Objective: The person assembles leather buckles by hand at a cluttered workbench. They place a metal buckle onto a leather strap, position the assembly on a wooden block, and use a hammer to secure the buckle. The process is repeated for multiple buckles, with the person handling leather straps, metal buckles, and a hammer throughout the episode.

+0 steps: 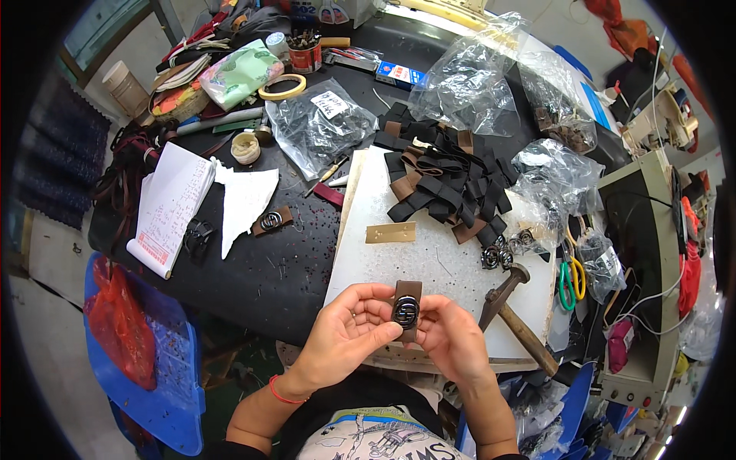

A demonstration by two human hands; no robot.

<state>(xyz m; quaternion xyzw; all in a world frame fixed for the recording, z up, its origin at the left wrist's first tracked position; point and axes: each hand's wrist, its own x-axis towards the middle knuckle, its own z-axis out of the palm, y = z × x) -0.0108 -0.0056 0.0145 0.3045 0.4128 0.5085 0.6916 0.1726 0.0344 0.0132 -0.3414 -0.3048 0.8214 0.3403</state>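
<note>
From my end, left hand (pixel 349 330) and right hand (pixel 458 337) pinch a brown strap (pixel 408 289) with black buckle (pixel 406 313) over the white board's (pixel 368 268) near edge; hammer (pixel 527 340) crowds right, strap heap (pixel 452 180) beyond.

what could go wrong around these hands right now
The brown strip with its glossy black buckle could slip or twist, being held by the fingertips of the left hand and right hand. The hammer might get knocked, since its handle juts past the board's near edge.
</note>
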